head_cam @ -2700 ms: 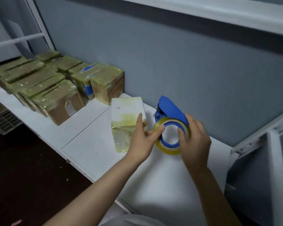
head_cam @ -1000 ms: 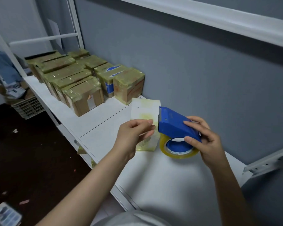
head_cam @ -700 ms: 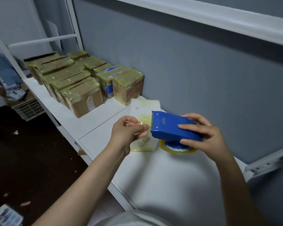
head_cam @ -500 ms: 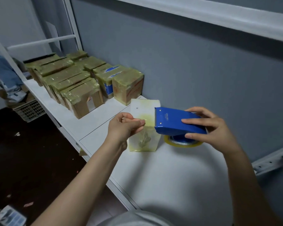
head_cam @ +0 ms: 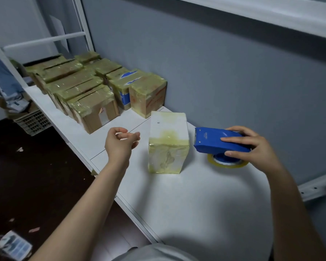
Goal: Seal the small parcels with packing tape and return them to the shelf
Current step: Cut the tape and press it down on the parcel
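A small white parcel [head_cam: 167, 147], wrapped low down in yellowish clear tape, stands upright on the white shelf [head_cam: 196, 200]. To its right, my right hand [head_cam: 254, 149] grips a blue tape dispenser [head_cam: 213, 141], toothed edge facing the parcel, with the tape roll [head_cam: 228, 164] beneath it. My left hand [head_cam: 120, 146] hovers left of the parcel, apart from it, thumb and fingers pinched together as on a tape end. The clear strip itself barely shows.
Several taped brown parcels [head_cam: 94, 89] stand in rows at the shelf's back left against the grey wall. A white upright post [head_cam: 83, 25] rises behind them. A plastic crate [head_cam: 32, 122] and paper scraps [head_cam: 13, 245] lie on the dark floor on the left.
My left hand pinched at the dispenser's toothed edge, then drew away leftward past the parcel. The right hand tipped the dispenser flat and moved it right, uncovering the parcel.
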